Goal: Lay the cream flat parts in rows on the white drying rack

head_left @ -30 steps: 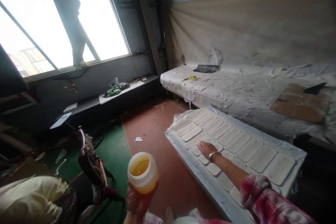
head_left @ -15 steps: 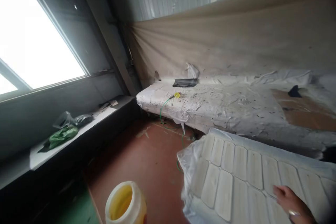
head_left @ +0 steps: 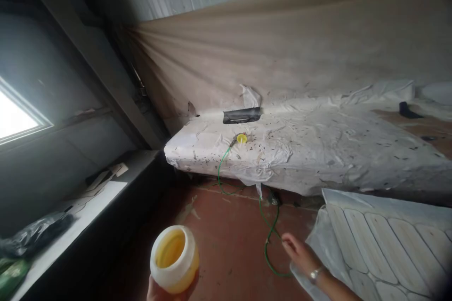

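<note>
My left hand (head_left: 165, 293) shows only at the bottom edge, closed under an open white plastic jar (head_left: 174, 258) with yellow liquid in it. My right hand (head_left: 300, 253), a bracelet at its wrist, reaches forward low over the red floor with its fingers loosely curled and nothing visible in them. It hovers just left of the plastic-wrapped edge of a white board (head_left: 381, 211) covered with pale oblong pieces (head_left: 379, 240), and close to a green hose (head_left: 268, 240) lying on the floor.
A long bench under spattered white plastic sheeting (head_left: 318, 155) runs along the cloth-draped wall, with a dark object (head_left: 242, 115) and a yellow fitting (head_left: 242, 138) on it. A dark ledge (head_left: 137, 169) at left carries white sheets and bags. Red floor (head_left: 226, 235) lies between.
The view has swung left and up. My right hand came off the oblong pieces and now hangs past the board's left edge, near the green hose. The jar stays in my left hand.
</note>
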